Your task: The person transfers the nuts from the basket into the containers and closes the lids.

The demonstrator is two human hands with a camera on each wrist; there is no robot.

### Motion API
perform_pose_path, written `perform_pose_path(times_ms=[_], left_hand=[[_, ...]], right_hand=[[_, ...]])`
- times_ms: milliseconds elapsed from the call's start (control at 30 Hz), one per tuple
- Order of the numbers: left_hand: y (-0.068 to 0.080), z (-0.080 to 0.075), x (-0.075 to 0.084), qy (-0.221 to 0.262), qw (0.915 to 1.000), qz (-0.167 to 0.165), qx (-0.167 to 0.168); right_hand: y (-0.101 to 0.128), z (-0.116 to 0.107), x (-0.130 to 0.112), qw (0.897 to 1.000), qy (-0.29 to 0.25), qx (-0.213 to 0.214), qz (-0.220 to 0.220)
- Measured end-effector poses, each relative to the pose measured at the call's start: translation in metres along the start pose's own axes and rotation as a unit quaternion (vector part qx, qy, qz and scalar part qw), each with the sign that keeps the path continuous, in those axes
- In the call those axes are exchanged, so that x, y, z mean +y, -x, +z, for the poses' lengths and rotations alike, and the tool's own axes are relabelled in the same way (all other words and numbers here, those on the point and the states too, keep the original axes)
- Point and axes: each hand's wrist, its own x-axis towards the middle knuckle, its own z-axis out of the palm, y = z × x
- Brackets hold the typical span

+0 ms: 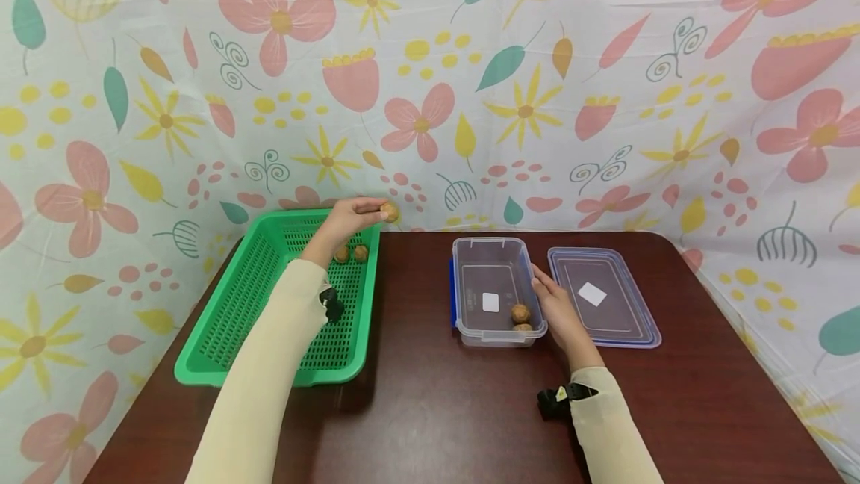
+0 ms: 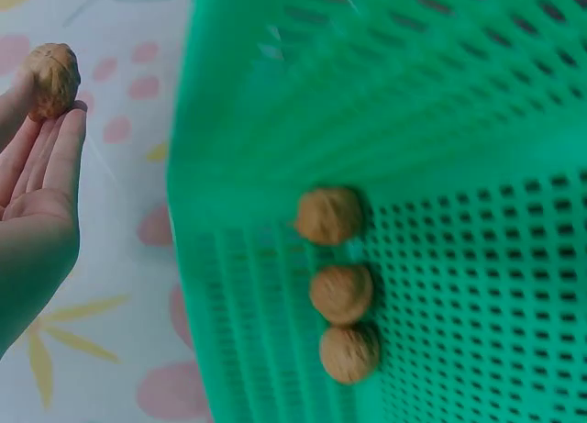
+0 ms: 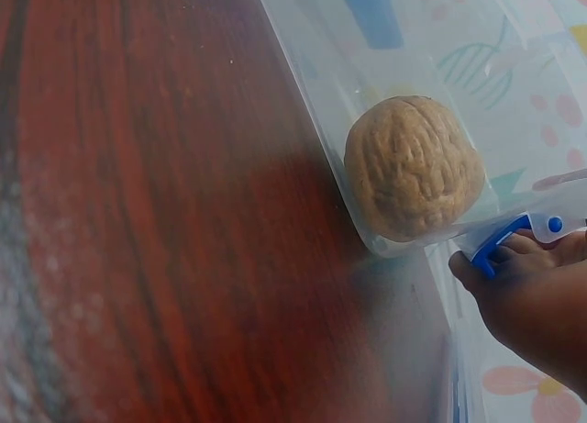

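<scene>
My left hand (image 1: 351, 219) pinches a walnut (image 1: 390, 212) between thumb and fingertips, above the far right corner of the green basket (image 1: 368, 297). In the left wrist view, the held walnut (image 2: 53, 82) is beyond the basket rim, and three walnuts (image 2: 341, 294) lie inside along one wall. My right hand (image 1: 558, 308) holds the right side of a clear plastic container (image 1: 490, 336), with thumb and fingers at its blue latch (image 3: 503, 239). Two walnuts (image 1: 520, 313) sit in the container's near right corner; one fills much of the right wrist view.
A clear lid (image 1: 614, 297) with a white label lies right of the container, beside my right hand. Another blue latch (image 1: 453, 293) hangs on the container's left side. Everything stands on a dark brown table (image 1: 416, 394), with a patterned cloth (image 1: 430, 58) behind.
</scene>
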Motion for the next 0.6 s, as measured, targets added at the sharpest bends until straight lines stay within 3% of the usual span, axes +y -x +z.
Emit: perform_pose_path(times_ms=[100, 333, 600], left_hand=[[-0.005, 0.011, 0.007, 0.024, 0.9997, 0.005, -0.004], [-0.013, 0.038, 0.024, 0.031, 0.9992, 0.025, -0.006], [-0.018, 0.066, 0.030, 0.053, 0.9975, 0.046, -0.012]], right_hand=[[-0.001, 0.000, 0.000, 1.000, 0.004, 0.000, -0.004], [-0.001, 0.000, 0.001, 1.000, 0.008, 0.001, -0.005], [0.000, -0.001, 0.001, 1.000, 0.007, 0.002, -0.010]])
